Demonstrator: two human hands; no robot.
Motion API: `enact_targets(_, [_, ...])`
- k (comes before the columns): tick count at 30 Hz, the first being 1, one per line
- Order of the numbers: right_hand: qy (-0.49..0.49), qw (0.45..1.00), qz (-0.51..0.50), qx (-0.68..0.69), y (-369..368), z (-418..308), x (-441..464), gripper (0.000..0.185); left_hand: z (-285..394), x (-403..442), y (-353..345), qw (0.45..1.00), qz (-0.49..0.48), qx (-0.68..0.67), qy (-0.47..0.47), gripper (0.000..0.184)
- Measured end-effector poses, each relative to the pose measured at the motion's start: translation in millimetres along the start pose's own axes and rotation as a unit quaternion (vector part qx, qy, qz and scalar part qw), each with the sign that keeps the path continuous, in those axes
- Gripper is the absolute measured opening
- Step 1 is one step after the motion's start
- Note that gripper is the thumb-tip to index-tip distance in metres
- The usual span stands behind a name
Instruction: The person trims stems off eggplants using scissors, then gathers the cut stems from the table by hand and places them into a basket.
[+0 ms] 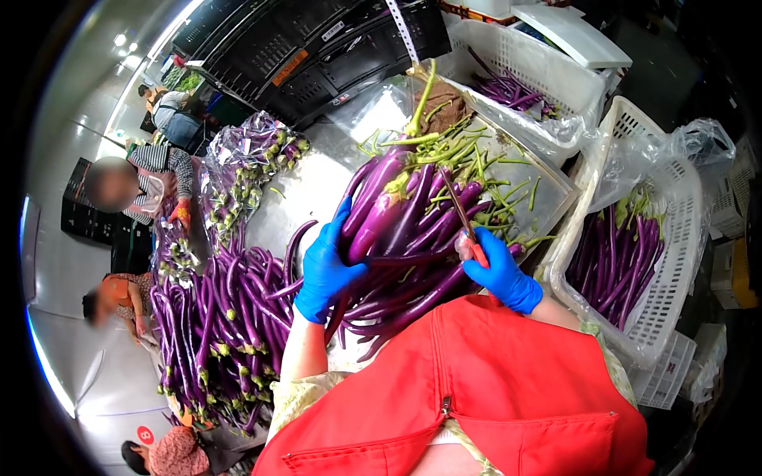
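My left hand point(327, 270), in a blue glove, is closed around a bunch of long purple eggplants point(382, 210) with their green stems pointing away from me. My right hand point(504, 274), also gloved in blue, grips a knife point(460, 208) by its red handle. Its narrow blade points up and left across the stems. Under both hands lies a pile of loose eggplants point(417, 305). Cut green stems point(496, 170) are heaped beyond the knife on the metal table point(298, 190).
A large stack of eggplants point(214, 317) and plastic-wrapped bundles point(246, 163) lie to the left. At the right stands a white crate point(675, 270) with eggplants inside, and another white crate point(532, 51) is behind it. Black crates point(317, 55) stand at the back. Co-workers point(163, 178) are along the left.
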State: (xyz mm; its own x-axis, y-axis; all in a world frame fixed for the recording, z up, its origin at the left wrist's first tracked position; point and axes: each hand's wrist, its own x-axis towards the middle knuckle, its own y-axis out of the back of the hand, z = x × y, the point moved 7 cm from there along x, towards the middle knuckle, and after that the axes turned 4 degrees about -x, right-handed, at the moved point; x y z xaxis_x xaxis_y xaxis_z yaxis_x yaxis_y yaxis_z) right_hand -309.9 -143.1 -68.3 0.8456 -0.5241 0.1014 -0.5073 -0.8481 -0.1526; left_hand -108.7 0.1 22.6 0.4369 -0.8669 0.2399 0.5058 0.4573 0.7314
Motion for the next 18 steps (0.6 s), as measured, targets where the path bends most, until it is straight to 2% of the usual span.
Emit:
enact_targets(1, [-0.009, 0.999, -0.025, -0.035, 2.1, 9.1, -2.1, 0.019, -1.8, -0.1, 3.4, 1.000, 0.005, -0.002, 0.004, 0.088])
enact_targets(3, [-0.013, 0.997, -0.021, -0.071, 3.8, 11.2, 1.0, 0.021, -6.9, -1.2, 5.9, 0.999, 0.004, -0.034, 0.032, 0.088])
enact_targets(5, [-0.037, 0.996, -0.009, -0.082, 4.2, 9.4, 2.3, 0.024, -7.1, -1.9, 4.7, 1.000, 0.006, -0.024, -0.001, 0.088])
enact_targets(10, [0.042, 0.992, 0.029, -0.115, -1.3, -20.0, 24.1, 0.035, 14.7, -5.0, -4.6, 0.998, -0.021, 0.051, -0.032, 0.087])
enact_targets(18, [0.070, 0.989, 0.058, -0.118, -2.9, -20.1, 36.8, 0.032, 16.6, -11.1, -11.7, 0.995, -0.028, 0.084, -0.045, 0.091])
